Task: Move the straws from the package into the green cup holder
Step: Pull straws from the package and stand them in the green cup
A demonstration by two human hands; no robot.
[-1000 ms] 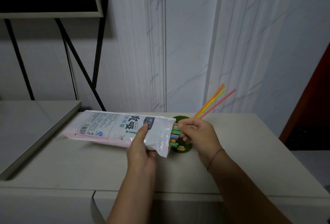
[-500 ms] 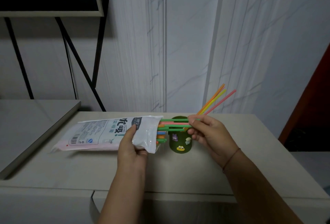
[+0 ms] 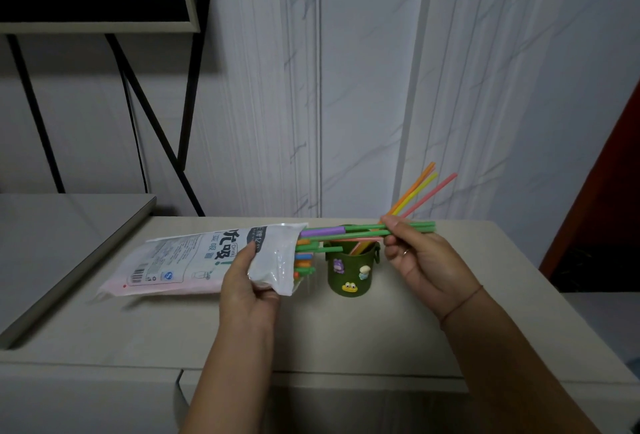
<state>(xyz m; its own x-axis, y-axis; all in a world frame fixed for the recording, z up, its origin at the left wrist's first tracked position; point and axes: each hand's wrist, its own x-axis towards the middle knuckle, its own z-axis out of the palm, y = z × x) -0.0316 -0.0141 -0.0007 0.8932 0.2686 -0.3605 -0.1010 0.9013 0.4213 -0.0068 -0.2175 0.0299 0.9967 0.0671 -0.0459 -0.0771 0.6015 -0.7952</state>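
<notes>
left hand [image 3: 250, 286] grips package [image 3: 207, 259]; right hand [image 3: 420, 260] pinches green straws [image 3: 363, 230] above cup holder [image 3: 349, 269].

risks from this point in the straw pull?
1. Right hand pinches several straws at once, still partly inside the package; the loose purple and orange ones at the mouth could drag out and spill on the table.
2. The pulled bundle passes right over the cup holder, which already holds leaning straws; a bump might tip it.

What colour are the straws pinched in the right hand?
Mostly green, with one pink, in the right hand; straws show in the head view.
</notes>
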